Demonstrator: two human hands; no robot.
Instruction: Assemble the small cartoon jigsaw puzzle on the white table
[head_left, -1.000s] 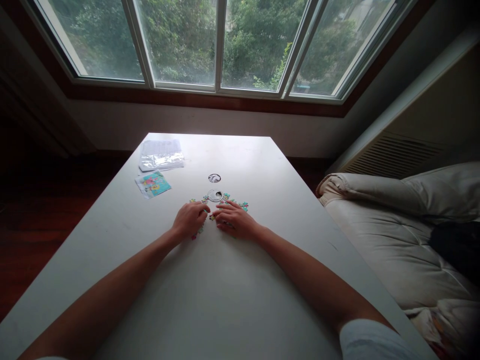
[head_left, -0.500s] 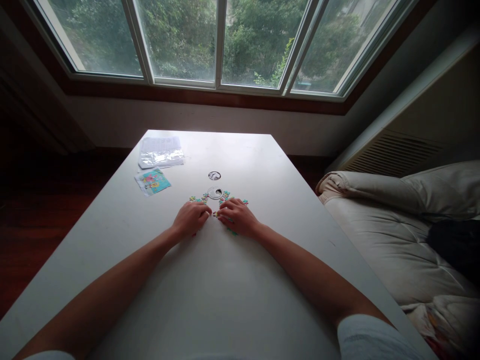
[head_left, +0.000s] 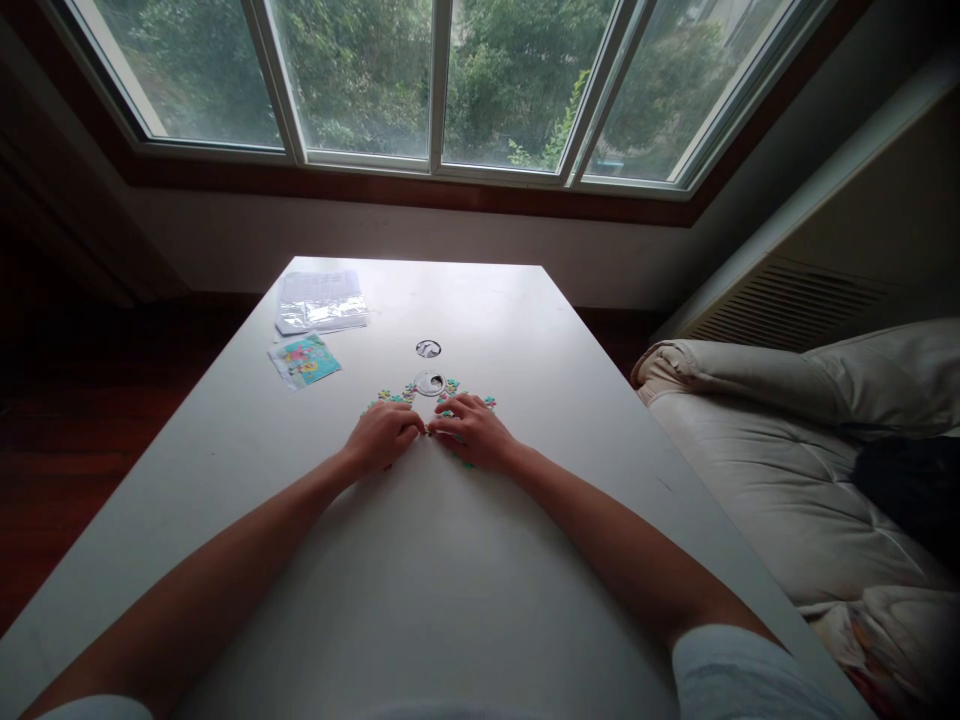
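Two bare hands at work over a white table [head_left: 420, 590], seen from above with the window [head_left: 361, 80] beyond its far edge. The left hand [head_left: 384, 435] and the right hand [head_left: 475, 432] rest low over the tabletop, about midway between its left and right edges, with fingers bent and fingertips almost meeting. In the narrow gap between them lies a small dark piece [head_left: 428, 431]; the fingertips of both hands reach it, but whether either hand pinches it or merely touches it cannot be told. Small multicoloured jigsaw-like pieces [head_left: 453, 386] lie scattered about the hands: one group beyond the left knuckles, another beyond and beside the right hand, and a few green ones partly hidden beneath the right palm. Between the two groups, on the side toward the far edge, lies a pale rimmed disc [head_left: 429, 384]; a smaller dark-rimmed disc [head_left: 428, 349] lies nearer that edge, apart from the first. Near the far left corner lies a glossy clear plastic sleeve [head_left: 322, 302] with printed sheets, and just on its near side, close to the left edge, a turquoise picture card [head_left: 307, 360] set at an angle. Beside the right edge stands a cream padded sofa [head_left: 765, 450] bearing a dark cloth [head_left: 907, 490].
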